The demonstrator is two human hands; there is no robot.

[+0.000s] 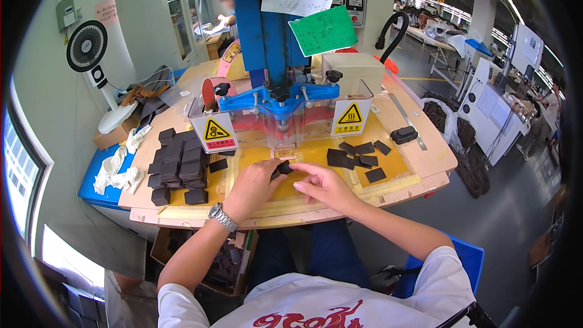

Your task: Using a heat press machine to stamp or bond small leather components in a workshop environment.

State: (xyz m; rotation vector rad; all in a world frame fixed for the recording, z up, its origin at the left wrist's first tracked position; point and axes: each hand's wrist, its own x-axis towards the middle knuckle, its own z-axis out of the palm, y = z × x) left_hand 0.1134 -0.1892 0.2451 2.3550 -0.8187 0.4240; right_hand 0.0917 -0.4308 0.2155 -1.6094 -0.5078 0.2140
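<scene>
- Box [248,261]: under the table at 7 o'clock, with dark scraps in it.
- Left hand [256,183]: its fingers are closed, gripping the dark piece [283,169] in front of the body; how many layers it holds, I cannot tell.
- Right hand [325,184]: its thumb and forefinger are parted, a fingertip at the piece's right edge; whether it presses, I cannot tell.
- Piece: looks flat and small, so probably light, fairly stiff, not fragile, maybe a little slick; best pinched by opposite edges between thumb and forefinger.
- Pile [182,164]: similar pieces, stacked at 9 o'clock; a stack would likely slide if nudged.
- Loose pieces [366,161]: scattered at 3 o'clock on the yellow board [396,159], some overlapping.
- Press [248,33]: blue, at 12 o'clock.
- Fan [87,47]: at 10 o'clock.
</scene>
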